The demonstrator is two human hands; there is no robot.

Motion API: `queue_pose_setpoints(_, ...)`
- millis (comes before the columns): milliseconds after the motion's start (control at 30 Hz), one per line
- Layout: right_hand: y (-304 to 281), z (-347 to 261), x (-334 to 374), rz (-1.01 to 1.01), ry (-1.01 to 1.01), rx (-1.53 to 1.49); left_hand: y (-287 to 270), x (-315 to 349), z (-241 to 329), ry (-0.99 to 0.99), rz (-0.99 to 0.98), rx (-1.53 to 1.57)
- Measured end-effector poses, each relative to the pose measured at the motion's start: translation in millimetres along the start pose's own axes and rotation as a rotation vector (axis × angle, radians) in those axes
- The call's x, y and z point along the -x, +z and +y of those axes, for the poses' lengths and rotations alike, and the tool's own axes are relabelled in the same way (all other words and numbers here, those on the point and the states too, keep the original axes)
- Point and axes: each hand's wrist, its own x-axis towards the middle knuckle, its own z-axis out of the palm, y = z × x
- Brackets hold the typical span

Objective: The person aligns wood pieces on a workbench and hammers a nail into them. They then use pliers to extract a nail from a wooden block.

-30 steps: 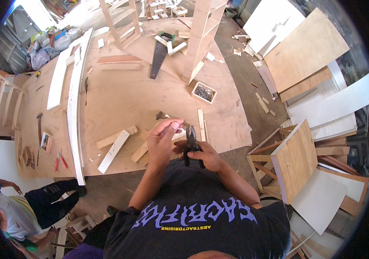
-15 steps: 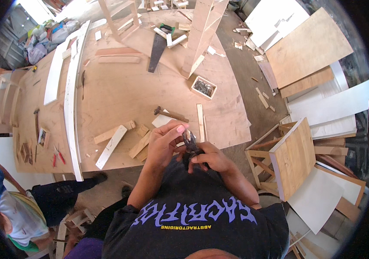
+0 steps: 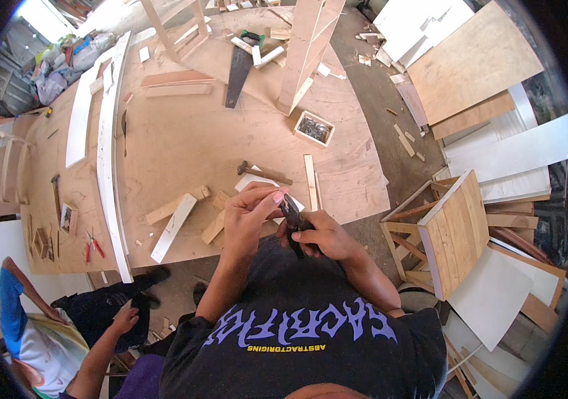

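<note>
In front of my chest, above the table's near edge, both my hands meet on a dark, narrow hand tool; its exact kind is hard to make out. My left hand is closed, thumb and fingers pinching at the tool's far end, where any small piece held is hidden. Wrapped around the lower part of the tool is my right hand. A hammer lies on the table just beyond my hands, over a white board piece. Short wood blocks lie to the left of my left hand.
A small wooden box of metal bits stands beyond my hands. Farther off lie a handsaw and an upright wooden frame. Long white strips cross the left side. A wooden cabinet stands at right. Other people are at lower left.
The dark tool has turned slightly in my right hand, whose fingers sit closer around it. At lower left, another person's forearm has come into view.
</note>
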Motion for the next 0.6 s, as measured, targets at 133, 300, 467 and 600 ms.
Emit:
queue_pose_setpoints(133, -1, 3, -6, 0.031, -0.028, 0.108, -4, -2, 2, -0.024, 0.013, -0.003)
queue_pose_setpoints(300, 0, 1, -10, 0.027, -0.067, 0.135, -16, -6, 0, -0.125, 0.005, 0.03)
queue_pose_setpoints(467, 0, -1, -17, -0.004, -0.116, 0.178, -18, -6, -1, -0.06, 0.023, 0.023)
queue_pose_setpoints(600, -1, -4, -21, -0.034, -0.109, 0.195, -27, -10, 0, -0.078, 0.006, 0.107)
